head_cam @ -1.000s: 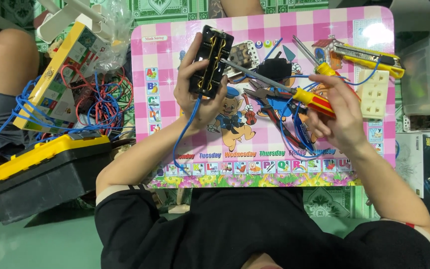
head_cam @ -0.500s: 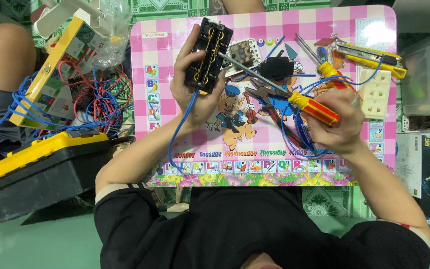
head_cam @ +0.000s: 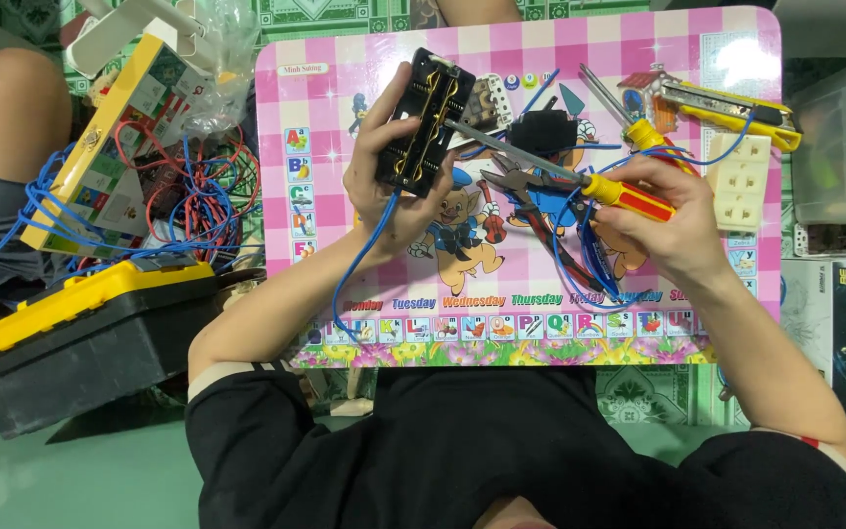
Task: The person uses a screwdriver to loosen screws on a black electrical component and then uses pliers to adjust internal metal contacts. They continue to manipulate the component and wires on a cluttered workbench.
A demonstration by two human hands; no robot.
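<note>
Screwdriver tip now at black socket block, left hand gripping block, right hand gripping handle

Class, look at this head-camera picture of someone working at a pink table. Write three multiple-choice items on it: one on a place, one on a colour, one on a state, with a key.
1. Where does the white socket plate lie?
A. on the table's right side
B. on the toolbox lid
C. in the left hand

2. What colours is the handle of the screwdriver?
A. green and white
B. yellow and red
C. plain black

3. How is the black socket block held?
A. lying flat on the table, untouched
B. hanging by its wire
C. gripped in the left hand, raised off the table

Key: 1 A, it lies near the right edge beside the yellow utility knife. 2 B, the handle in the right hand shows yellow and red. 3 C, fingers wrap the block while the screwdriver tip meets it.
</note>
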